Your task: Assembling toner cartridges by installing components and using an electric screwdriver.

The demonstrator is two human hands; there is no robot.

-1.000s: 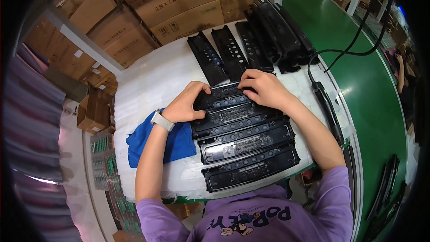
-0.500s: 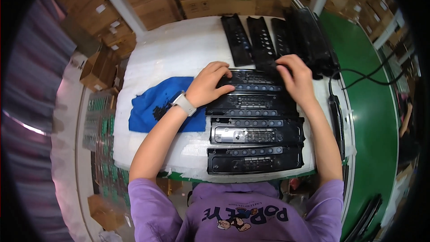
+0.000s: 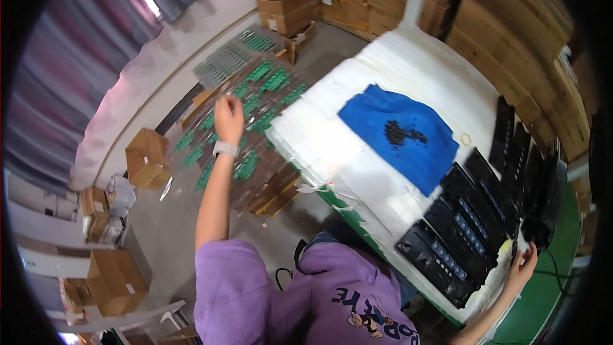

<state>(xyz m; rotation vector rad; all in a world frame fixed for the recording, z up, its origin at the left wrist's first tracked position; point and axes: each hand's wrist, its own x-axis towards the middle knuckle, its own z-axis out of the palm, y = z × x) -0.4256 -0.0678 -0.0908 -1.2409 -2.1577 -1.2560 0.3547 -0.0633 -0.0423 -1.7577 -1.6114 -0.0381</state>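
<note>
So the surface (image 3: 313, 134) takes up the right side of the frame, with a cloth (image 3: 408, 153) around its middle and a heap of bits (image 3: 396, 133) on that. Panels (image 3: 440, 259) crowd its lower-right end, right hand (image 3: 523, 265) just right of them. Circuit boards (image 3: 274, 80) lie left of the surface, left hand (image 3: 228, 118) over that patch. Boxes (image 3: 504, 45) are stacked upper right, curtain's (image 3: 83, 70) upper left.
</note>
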